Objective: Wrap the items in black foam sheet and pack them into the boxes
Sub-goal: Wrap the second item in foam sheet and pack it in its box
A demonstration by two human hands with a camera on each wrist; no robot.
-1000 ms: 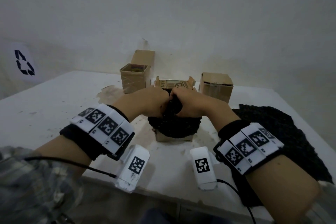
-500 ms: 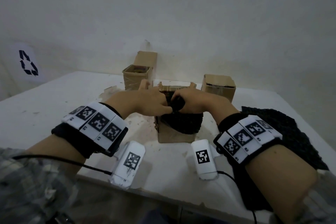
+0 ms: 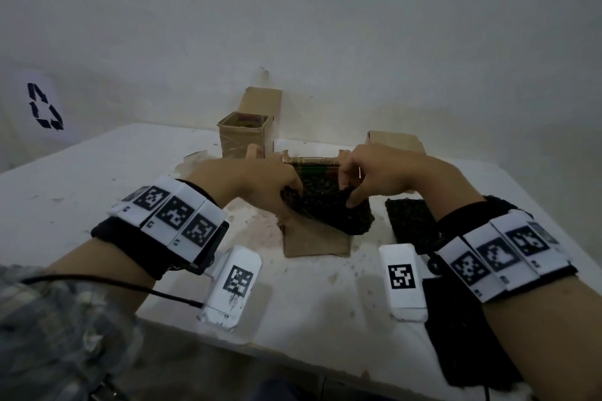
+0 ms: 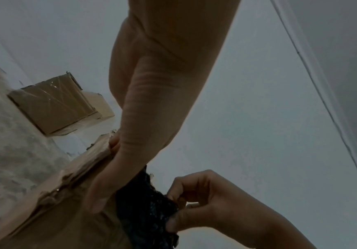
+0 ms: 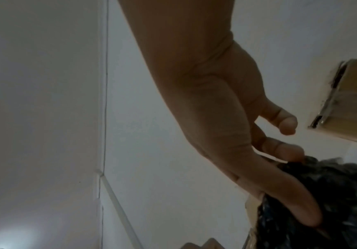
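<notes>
A black foam sheet point(image 3: 325, 210) is stuffed into a small open cardboard box point(image 3: 316, 242) at the table's middle and bulges over its front wall. My left hand point(image 3: 290, 195) holds the sheet's left edge at the box's left wall. In the left wrist view the left hand point(image 4: 109, 175) has its thumb along the cardboard beside the foam sheet point(image 4: 145, 210). My right hand point(image 3: 348, 197) pinches the sheet's right corner between thumb and fingers. The right hand point(image 4: 177, 214) point(image 5: 301, 185) shows that pinch in both wrist views. What the foam sheet point(image 5: 333, 193) wraps is hidden.
An open taped box point(image 3: 244, 137) stands at the back left by the wall, and another box point(image 3: 395, 140) at the back right behind my right hand. More black foam sheets point(image 3: 410, 225) lie on the white table point(image 3: 97, 179) to the right, reaching its front edge.
My hands were clasped together on top of the foam bundle; they have moved apart to its left and right edges. The foam sits lower in the box, and the rear flaps show.
</notes>
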